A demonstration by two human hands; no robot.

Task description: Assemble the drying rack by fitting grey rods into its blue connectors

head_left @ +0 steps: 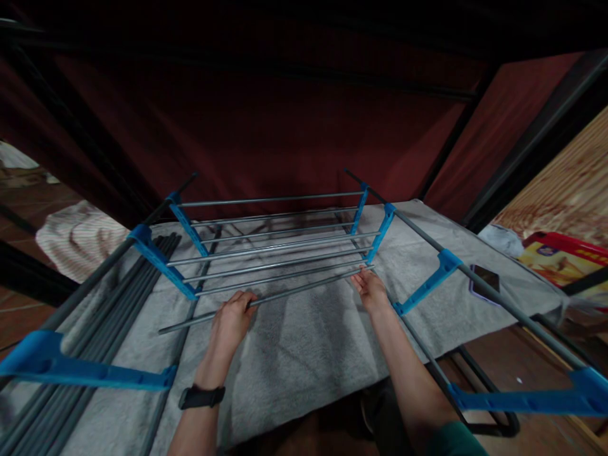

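Apparently to spread support along its length, gripping slender grey tube (304, 289) in curled left hand (234, 313) and, near its right end, between closed fingers of right hand (370, 289), with blue-bracketed rack (280, 247) beyond and near edge of grey towel (294, 361) below.

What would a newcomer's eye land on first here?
Probably the bright blue plastic brackets, standing out along both sides of the grey tubular frame over the pale grey cloth. Next, the long straight grey rod near the centre, held in the left hand, with the right hand on it near its right end.
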